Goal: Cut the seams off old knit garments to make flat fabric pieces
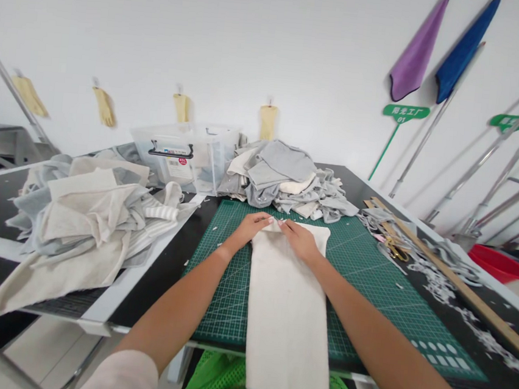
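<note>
A long piece of cream fabric (289, 320) lies over the green cutting mat (369, 291), its near end hanging past the table edge above my lap. At its far end, my left hand (256, 223) pinches the top left corner area. My right hand (299, 238) is closed on the same far edge, just to the right, with the fingertips of both hands close together. A bit of the edge looks raised or folded between them. The fabric's far right corner lies flat on the mat, beyond my right hand.
Heaped cloth pieces (93, 209) lie on the left, and another cloth pile (284, 172) stands behind the mat. A clear plastic bin (175, 156) sits between them. To the right are scissors (394, 247), fabric scraps (434, 285) and a long wooden strip (461, 287). A red basin (500, 263) stands beyond.
</note>
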Demonstrator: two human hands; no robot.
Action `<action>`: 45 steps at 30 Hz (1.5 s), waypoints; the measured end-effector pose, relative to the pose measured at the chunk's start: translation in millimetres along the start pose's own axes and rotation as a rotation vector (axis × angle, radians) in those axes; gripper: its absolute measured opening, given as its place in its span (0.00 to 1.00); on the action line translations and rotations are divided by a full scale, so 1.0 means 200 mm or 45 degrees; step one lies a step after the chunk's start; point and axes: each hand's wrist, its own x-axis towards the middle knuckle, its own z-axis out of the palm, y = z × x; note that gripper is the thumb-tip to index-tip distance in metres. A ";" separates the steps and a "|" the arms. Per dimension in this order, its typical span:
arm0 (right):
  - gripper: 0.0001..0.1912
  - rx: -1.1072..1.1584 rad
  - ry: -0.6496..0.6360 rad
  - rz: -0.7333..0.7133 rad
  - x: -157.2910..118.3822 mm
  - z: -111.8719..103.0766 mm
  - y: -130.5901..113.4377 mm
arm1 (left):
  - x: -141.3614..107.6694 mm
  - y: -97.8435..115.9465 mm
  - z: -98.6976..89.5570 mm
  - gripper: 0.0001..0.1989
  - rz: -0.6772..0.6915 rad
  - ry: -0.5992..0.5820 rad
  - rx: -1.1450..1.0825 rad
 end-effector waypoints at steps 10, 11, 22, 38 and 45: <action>0.27 -0.008 0.000 -0.012 0.00 0.01 0.01 | 0.00 0.01 0.00 0.21 0.002 -0.027 0.062; 0.28 -0.010 -0.004 -0.017 0.00 0.01 0.01 | -0.01 0.01 0.00 0.21 0.010 -0.038 0.071; 0.26 -0.027 -0.030 -0.061 0.01 0.01 0.03 | -0.01 0.02 0.01 0.20 0.029 -0.033 0.126; 0.25 -0.074 -0.069 -0.118 0.01 0.04 0.03 | 0.00 0.00 0.00 0.18 0.021 -0.027 0.175; 0.25 -0.034 -0.053 -0.103 0.01 0.03 0.02 | -0.01 0.02 0.01 0.18 0.034 -0.024 0.169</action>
